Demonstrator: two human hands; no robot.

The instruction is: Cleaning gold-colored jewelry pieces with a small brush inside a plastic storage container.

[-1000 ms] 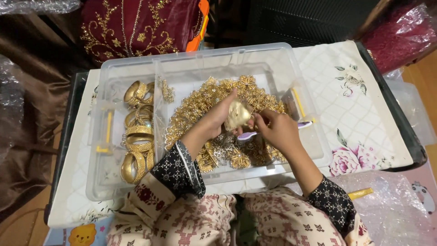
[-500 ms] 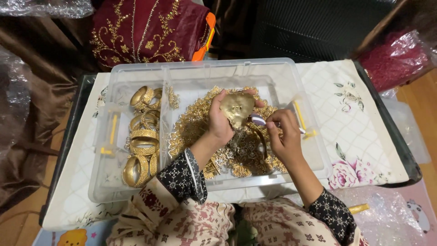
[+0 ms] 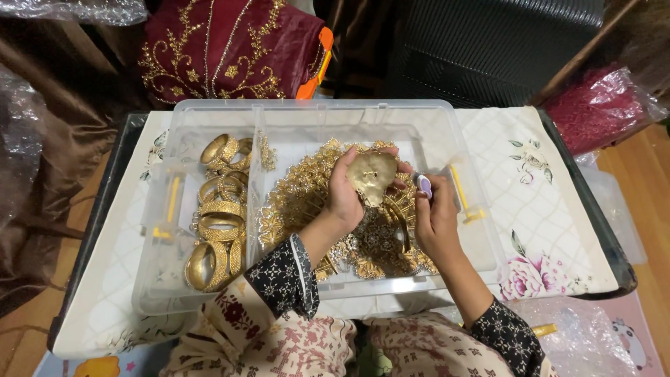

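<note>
Left of the grip, gold bangles [image 3: 218,225] fill the narrow side of a clear plastic box [image 3: 314,115]. The left hand [image 3: 347,192] holds a gold ornament [image 3: 372,176] above the heap of gold filigree pieces [image 3: 307,192]. The right hand [image 3: 434,222] pinches a small lilac tool [image 3: 423,184]; its tip is hidden. The box sits on a flowered cloth [image 3: 551,209] over the counter; maroon embroidered fabric [image 3: 223,49] lies behind.

Shiny gold metal ornament [image 3: 372,176], clear plastic box [image 3: 447,132]
</note>
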